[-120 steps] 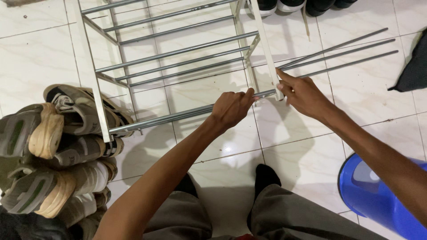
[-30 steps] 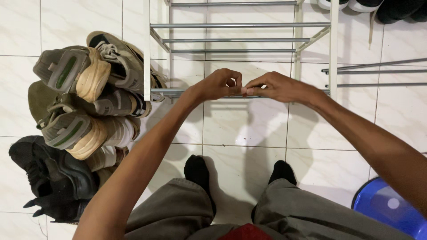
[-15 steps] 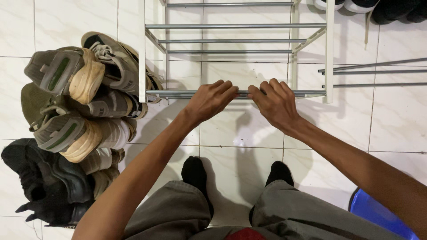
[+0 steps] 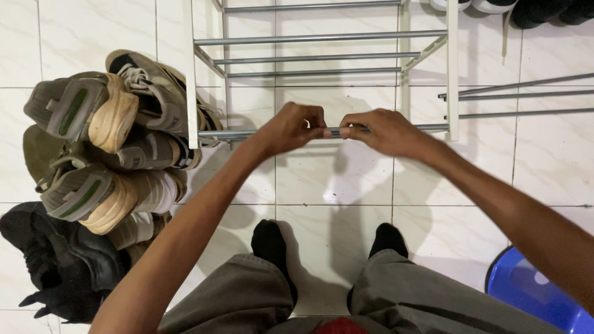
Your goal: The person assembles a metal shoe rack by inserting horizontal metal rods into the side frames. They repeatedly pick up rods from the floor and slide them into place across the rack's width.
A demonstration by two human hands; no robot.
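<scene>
My left hand (image 4: 291,127) and right hand (image 4: 378,131) are both curled over the front rail (image 4: 247,133) of the white shoe rack (image 4: 450,68), fingers folded down and pressed together around the thin grey tube, fingertips nearly meeting at its middle. I judge the tube stiff, light and hollow, smooth enough to slip or roll under a loose grip, so a closed hold near the centre, as now, or close to the white end posts where it seats, looks soundest (whether my right fingers pinch something small against the tube as well, I cannot tell). The rail lies across the near edge of the rack, level, its ends meeting the white side frames, with more grey rails (image 4: 315,38) running parallel behind it. Both my wrists are bent slightly down, forearms reaching forward from either side and converging over the tile floor (image 4: 334,179), my socked feet (image 4: 269,238) planted below. To my left a pile of worn sneakers (image 4: 105,142) leans just beside the rack's left post; to my right three loose rods (image 4: 520,96) lie on the floor, and a blue bucket (image 4: 532,297) sits near my right leg.
</scene>
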